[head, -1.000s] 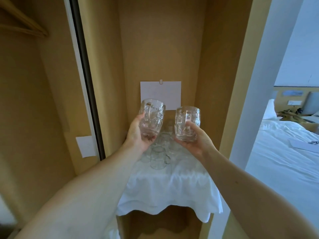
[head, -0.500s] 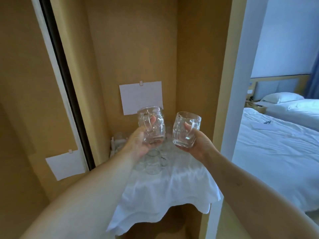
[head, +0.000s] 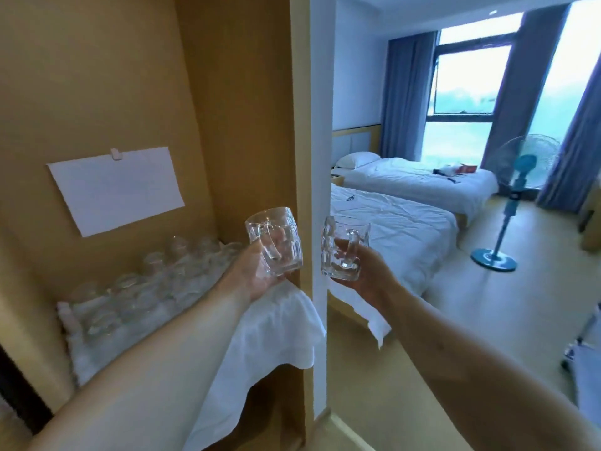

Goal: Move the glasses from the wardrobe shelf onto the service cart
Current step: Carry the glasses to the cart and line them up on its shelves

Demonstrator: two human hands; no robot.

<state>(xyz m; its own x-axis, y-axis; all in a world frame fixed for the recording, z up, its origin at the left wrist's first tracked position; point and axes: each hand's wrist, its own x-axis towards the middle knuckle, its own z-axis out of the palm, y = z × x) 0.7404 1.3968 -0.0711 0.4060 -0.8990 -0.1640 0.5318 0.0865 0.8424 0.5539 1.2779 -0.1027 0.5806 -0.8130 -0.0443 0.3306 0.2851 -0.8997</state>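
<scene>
My left hand (head: 250,275) grips a clear dimpled glass mug (head: 276,240) with its handle facing me. A second glass mug (head: 343,247) is held upright in my right hand (head: 367,271). Both mugs hang in the air in front of the wardrobe's right side panel (head: 240,125), about a hand's width apart. Several more glasses (head: 156,281) stand in rows on the wardrobe shelf, which is covered by a white cloth (head: 276,330). The service cart does not show clearly; only a blurred object (head: 585,362) sits at the right edge.
A white paper sheet (head: 117,190) is clipped to the wardrobe's back wall. Beyond the white door frame (head: 320,190) lie two white beds (head: 406,229), a blue standing fan (head: 517,196) on the wooden floor, and curtained windows.
The view has swung right, from the wardrobe toward the bedroom. Both hands have carried their mugs right, off the shelf and past the wardrobe's side panel.
</scene>
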